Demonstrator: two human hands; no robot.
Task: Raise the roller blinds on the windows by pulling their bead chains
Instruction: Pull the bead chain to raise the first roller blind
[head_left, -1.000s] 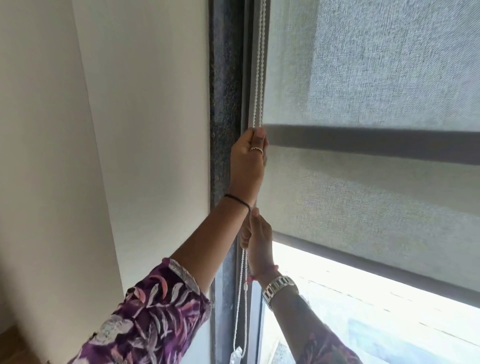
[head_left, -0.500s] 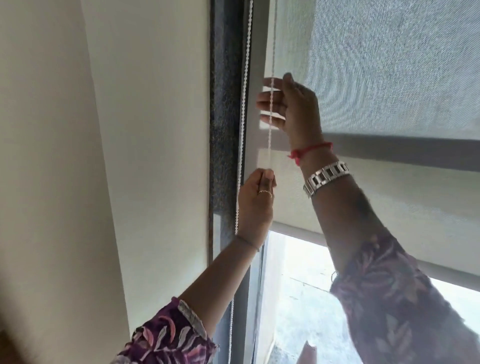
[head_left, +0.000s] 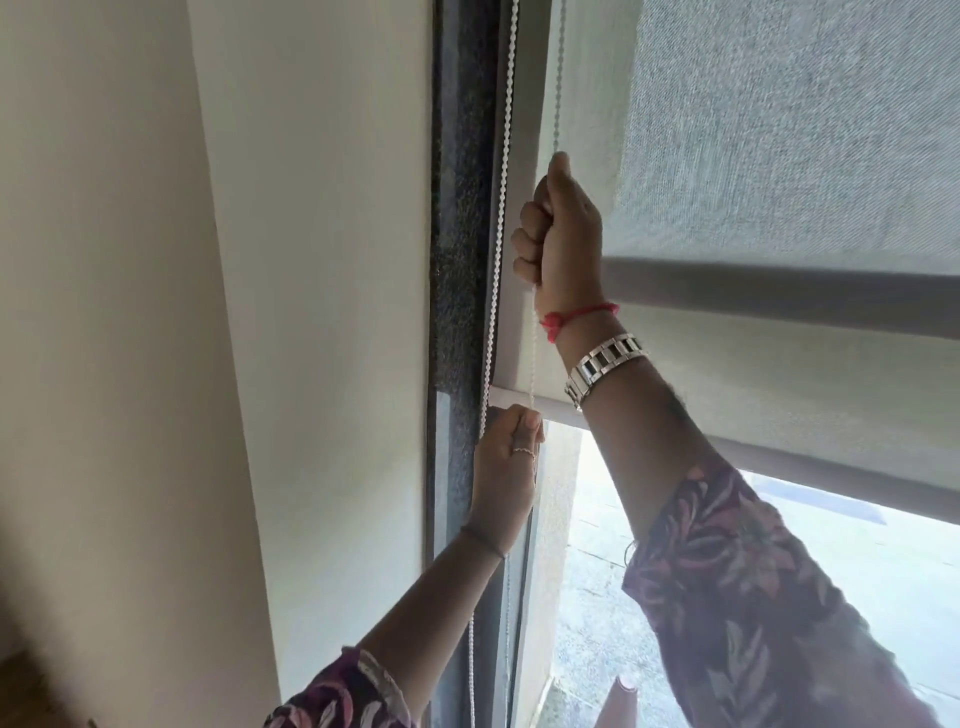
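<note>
A plain cream-white painted wall (head_left: 130, 312) fills the left half of the view, with a vertical corner edge running down it. Just beside it to the right stands a dark grey speckled stone jamb (head_left: 460, 208), upright from top to bottom. At the bottom left corner a small patch of brown wooden floor (head_left: 26, 686) shows. Through the uncovered lower glass, a bright grey paved ground outside (head_left: 597, 623) appears, washed out by daylight.

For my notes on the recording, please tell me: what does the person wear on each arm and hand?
Left hand: a thin ring, a dark thin wristband. Right hand: a red thread and a silver link watch band. Both sleeves are dark purple with a pink leaf print.
</note>
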